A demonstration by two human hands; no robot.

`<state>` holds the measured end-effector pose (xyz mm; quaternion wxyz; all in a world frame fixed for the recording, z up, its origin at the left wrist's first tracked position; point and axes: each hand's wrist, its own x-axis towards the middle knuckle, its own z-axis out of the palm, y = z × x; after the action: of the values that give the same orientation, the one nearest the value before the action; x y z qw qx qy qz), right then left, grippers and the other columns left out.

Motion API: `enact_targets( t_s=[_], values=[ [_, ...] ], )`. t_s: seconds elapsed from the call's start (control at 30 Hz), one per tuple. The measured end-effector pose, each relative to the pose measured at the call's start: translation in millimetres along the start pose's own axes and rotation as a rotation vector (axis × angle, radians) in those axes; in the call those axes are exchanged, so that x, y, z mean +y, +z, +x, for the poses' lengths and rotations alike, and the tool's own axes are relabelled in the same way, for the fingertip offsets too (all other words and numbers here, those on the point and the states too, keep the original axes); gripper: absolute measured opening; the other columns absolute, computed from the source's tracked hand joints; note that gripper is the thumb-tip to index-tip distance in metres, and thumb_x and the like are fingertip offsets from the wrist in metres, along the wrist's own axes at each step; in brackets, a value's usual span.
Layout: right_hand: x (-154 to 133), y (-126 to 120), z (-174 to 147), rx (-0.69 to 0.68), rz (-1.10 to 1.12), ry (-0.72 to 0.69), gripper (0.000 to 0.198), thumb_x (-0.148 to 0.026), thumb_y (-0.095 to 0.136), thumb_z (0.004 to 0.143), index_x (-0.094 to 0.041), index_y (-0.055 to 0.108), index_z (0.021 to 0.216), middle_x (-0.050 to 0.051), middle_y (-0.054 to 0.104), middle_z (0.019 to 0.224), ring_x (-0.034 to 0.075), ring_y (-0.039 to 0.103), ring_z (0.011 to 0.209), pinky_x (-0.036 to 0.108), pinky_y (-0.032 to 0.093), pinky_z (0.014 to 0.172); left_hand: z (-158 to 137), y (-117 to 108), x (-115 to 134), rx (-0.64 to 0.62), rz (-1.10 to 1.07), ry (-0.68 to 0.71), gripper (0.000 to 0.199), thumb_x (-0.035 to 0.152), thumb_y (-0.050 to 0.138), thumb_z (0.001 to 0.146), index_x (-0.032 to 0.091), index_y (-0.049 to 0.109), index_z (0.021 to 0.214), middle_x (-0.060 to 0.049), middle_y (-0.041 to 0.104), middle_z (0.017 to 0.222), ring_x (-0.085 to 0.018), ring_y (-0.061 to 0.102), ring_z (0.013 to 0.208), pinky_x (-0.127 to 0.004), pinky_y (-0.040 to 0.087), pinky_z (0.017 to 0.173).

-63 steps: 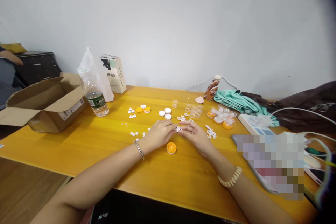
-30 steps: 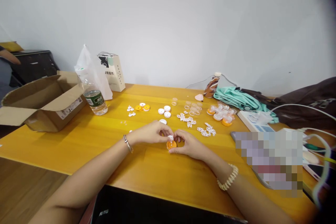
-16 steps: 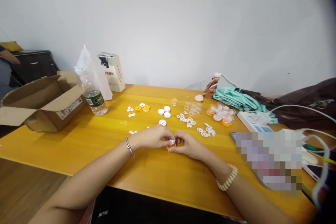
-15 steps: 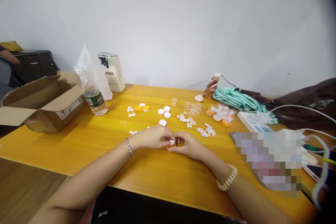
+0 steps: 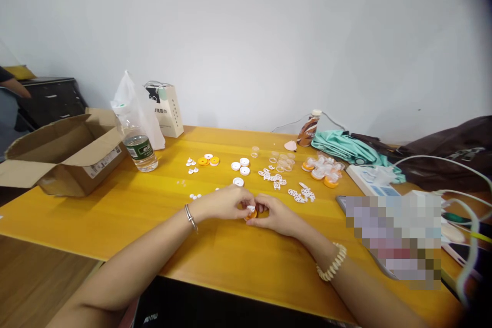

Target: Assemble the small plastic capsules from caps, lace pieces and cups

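Observation:
Between my two hands is a small round orange part (image 5: 252, 215) with a white piece (image 5: 251, 209) on top. My left hand (image 5: 231, 202) is closed on it from the left, thumb and fingers by the white piece. From the other side my right hand (image 5: 275, 213) grips its edge, fingers curled. Fingers hide much of the part. Just beyond lie white round caps (image 5: 238, 182). White perforated discs (image 5: 302, 195) lie to the right, and small white knobs (image 5: 195, 196) to the left of my hands.
Clear plastic cups (image 5: 284, 162) and a heap of orange-and-clear assemblies (image 5: 325, 169) sit right of centre. Orange discs (image 5: 203, 162) lie left. A cardboard box (image 5: 73, 159), water bottle (image 5: 140, 151) and paper bag (image 5: 171, 113) stand left. A power strip (image 5: 369, 179) and cables lie right.
The scene sits slightly lower in view from a small head tilt. Both hands stay together on the orange part, with only slight finger movement.

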<state>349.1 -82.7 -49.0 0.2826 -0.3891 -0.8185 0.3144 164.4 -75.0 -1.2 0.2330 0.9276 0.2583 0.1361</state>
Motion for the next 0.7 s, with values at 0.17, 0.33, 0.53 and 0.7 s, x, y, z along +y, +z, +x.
enact_targets(
  t_s=[0.17, 0.33, 0.53, 0.7],
  values=[
    [1.3, -6.4, -1.7, -0.003, 0.199, 0.094, 0.021, -0.033, 0.066, 0.065, -0.018, 0.06, 0.079, -0.001, 0.056, 0.068, 0.012, 0.048, 0.061, 0.025, 0.04, 0.057, 10.2, -9.2, -10.2, 0.138, -0.119, -0.062, 0.027, 0.037, 0.054, 0.077, 0.016, 0.061, 0.092, -0.004, 0.065, 0.087, -0.014, 0.058, 0.079, -0.022, 0.044, 0.068],
    [4.1, -9.3, -1.1, -0.06, 0.51, 0.183, 0.026, -0.031, 0.067, 0.064, -0.017, 0.058, 0.084, 0.0, 0.059, 0.078, 0.012, 0.054, 0.07, 0.027, 0.044, 0.07, 70.3, -27.2, -51.7, 0.358, 0.107, -0.216, 0.034, 0.031, 0.047, 0.081, 0.013, 0.052, 0.11, -0.01, 0.058, 0.109, -0.019, 0.055, 0.095, -0.029, 0.042, 0.082],
    [9.1, -9.1, -1.7, -0.044, 0.635, 0.216, 0.039, -0.033, 0.072, 0.058, -0.019, 0.058, 0.092, 0.001, 0.062, 0.083, 0.013, 0.057, 0.075, 0.03, 0.045, 0.076, 142.8, -13.8, -95.1, 0.375, 0.201, -0.281, 0.05, 0.006, 0.043, 0.077, 0.009, 0.037, 0.126, -0.018, 0.046, 0.12, -0.022, 0.048, 0.107, -0.033, 0.037, 0.092],
    [9.7, -10.8, -2.6, -0.052, 0.607, 0.227, 0.039, -0.032, 0.072, 0.058, -0.019, 0.058, 0.092, -0.001, 0.061, 0.08, 0.012, 0.056, 0.072, 0.028, 0.045, 0.072, 148.7, -3.9, -105.9, 0.406, 0.19, -0.316, 0.031, 0.006, 0.043, 0.076, 0.009, 0.055, 0.106, -0.015, 0.054, 0.104, -0.021, 0.053, 0.097, -0.032, 0.039, 0.088]
  ],
)
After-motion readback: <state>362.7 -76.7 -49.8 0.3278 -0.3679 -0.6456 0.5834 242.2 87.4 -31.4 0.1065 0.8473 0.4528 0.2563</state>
